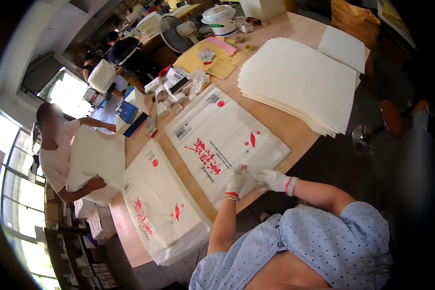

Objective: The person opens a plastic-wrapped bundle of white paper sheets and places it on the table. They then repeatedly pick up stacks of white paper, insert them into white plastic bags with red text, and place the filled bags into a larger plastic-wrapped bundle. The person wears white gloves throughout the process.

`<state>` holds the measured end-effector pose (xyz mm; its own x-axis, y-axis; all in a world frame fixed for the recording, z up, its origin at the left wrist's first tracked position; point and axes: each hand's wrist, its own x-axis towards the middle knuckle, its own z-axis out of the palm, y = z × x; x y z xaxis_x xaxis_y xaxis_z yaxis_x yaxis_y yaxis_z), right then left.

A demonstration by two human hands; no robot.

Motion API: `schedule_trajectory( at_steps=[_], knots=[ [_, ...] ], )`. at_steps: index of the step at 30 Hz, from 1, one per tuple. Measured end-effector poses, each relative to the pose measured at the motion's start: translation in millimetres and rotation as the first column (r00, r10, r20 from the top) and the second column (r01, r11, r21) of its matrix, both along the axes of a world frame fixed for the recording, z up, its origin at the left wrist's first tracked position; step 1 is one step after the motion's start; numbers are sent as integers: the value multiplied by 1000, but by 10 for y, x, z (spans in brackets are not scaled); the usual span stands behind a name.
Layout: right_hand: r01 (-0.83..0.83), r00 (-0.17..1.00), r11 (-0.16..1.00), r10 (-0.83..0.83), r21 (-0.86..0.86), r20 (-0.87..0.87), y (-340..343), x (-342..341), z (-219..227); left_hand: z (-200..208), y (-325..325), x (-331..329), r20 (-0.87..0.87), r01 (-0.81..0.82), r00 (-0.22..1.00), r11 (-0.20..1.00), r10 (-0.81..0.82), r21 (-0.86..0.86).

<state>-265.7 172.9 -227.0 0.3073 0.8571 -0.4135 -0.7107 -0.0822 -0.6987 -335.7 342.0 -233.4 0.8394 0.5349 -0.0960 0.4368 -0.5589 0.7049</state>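
Observation:
A flat white plastic bag (227, 140) with red and black print lies on the table in front of me. My left hand (236, 180), in a white glove with a red cuff, is at the bag's near edge, its fingers closed on the plastic. Just to its right, my right hand (274, 181), gloved the same way, is beside the near right edge with fingers apart. Nothing shows in the right hand. To the left rests a thick stack of printed bags (164, 208). A large stack of cream paper sheets (299, 79) lies at the far right.
A person (55, 150) at the left holds a big white pack (95, 159) against the table's edge. Glue bucket (219, 21), tape rolls (249, 48), yellow papers (193, 57) and a blue box (127, 112) stand farther back. A stool (390, 118) is right of the table.

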Motion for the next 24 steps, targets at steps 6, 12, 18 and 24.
schedule_trajectory(
  at_steps=[6, 12, 18, 24],
  knots=[
    [300, 429, 872, 238, -386, 871, 523, 444, 242, -210, 782, 162, 71, -353, 916, 877, 395, -325],
    [-37, -328, 881, -456, 471, 827, 455, 244, 785, 477, 864, 356, 258, -129, 826, 613, 502, -779],
    [129, 24, 983, 130, -132, 991, 1214, 445, -536, 1834, 650, 429, 406, 110, 897, 804, 173, -585],
    [35, -83, 974, 225, -223, 971, -54, 512, 264, 1943, 488, 423, 274, 63, 960, 997, -49, -40]
  ],
)
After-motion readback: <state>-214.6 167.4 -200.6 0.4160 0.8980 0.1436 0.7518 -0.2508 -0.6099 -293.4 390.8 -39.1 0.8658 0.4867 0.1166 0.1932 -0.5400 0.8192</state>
